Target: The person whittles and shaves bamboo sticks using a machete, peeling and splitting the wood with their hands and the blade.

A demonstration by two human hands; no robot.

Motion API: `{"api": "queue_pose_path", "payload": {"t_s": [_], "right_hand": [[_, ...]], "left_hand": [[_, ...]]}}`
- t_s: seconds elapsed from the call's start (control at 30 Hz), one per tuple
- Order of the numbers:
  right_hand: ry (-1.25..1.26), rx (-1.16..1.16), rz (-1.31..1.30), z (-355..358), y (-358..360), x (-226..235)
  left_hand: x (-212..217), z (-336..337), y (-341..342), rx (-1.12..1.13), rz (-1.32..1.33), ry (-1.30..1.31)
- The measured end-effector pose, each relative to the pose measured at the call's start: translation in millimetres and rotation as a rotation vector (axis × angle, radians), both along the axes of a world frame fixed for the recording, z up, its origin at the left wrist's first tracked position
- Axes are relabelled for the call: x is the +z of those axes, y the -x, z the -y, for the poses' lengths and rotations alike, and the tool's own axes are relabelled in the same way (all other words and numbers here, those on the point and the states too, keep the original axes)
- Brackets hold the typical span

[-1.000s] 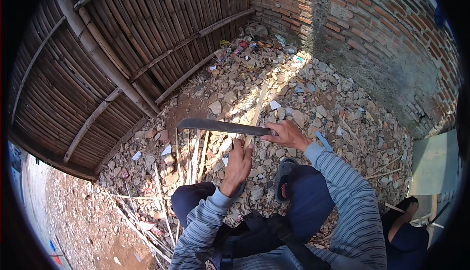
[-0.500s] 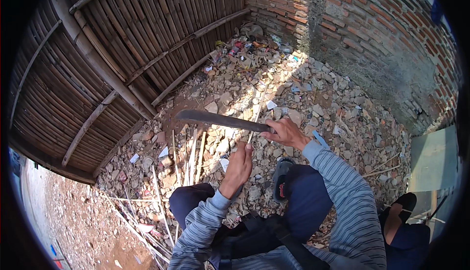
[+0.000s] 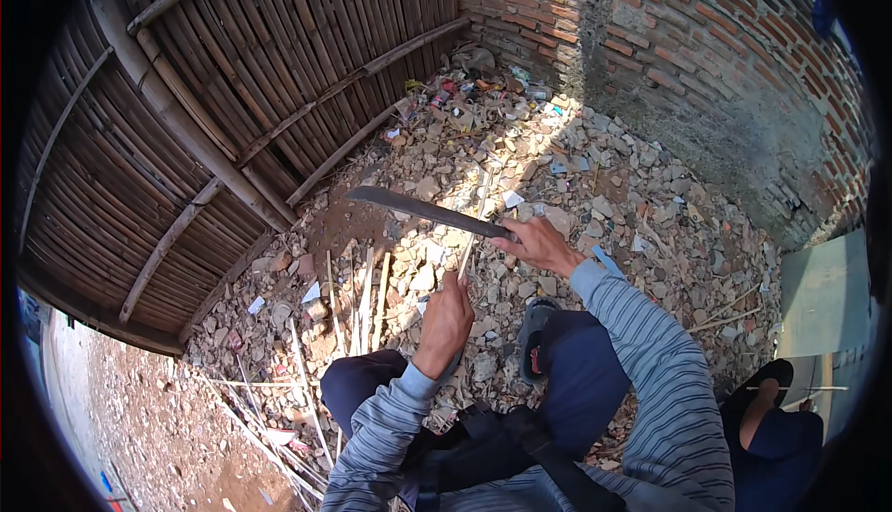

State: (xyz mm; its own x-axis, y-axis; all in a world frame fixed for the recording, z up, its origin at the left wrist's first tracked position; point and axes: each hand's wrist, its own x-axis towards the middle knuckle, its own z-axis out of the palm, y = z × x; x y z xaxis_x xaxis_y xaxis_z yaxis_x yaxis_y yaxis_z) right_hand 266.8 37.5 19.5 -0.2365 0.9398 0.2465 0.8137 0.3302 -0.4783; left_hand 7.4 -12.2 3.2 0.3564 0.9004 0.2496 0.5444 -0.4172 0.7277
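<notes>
My right hand is wrapped round the handle of a machete. The machete's long dark blade points left and slightly away from me, above the rubble. Closer to me, my left hand is closed on the near end of a thin pale bamboo strip. That strip runs away from my fist and passes under the blade; whether the two touch, I cannot tell. Several split bamboo strips lie on the stones left of my left hand, and more thin strips lie by my left knee.
Broken stone and brick rubble covers the ground, with litter heaped in the far corner. A bamboo-slat wall rises at left, a brick wall at far right. Another person's leg and a grey panel are at right.
The machete's blade has swung a little, its tip now farther away and slightly right. My left hand has shifted slightly left and nearer, with the bamboo strip still in it.
</notes>
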Motion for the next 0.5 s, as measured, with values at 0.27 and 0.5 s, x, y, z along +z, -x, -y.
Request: {"api": "queue_pose_path", "payload": {"t_s": [0.27, 0.5], "right_hand": [[0.019, 0.042, 0.079, 1, -10, 5], [0.01, -0.056, 0.007, -2, -8, 0]], "left_hand": [[-4, 0, -2, -0.01, -0.005, 0.037], [-7, -1, 0, 0.001, -0.058, 0.059]]}}
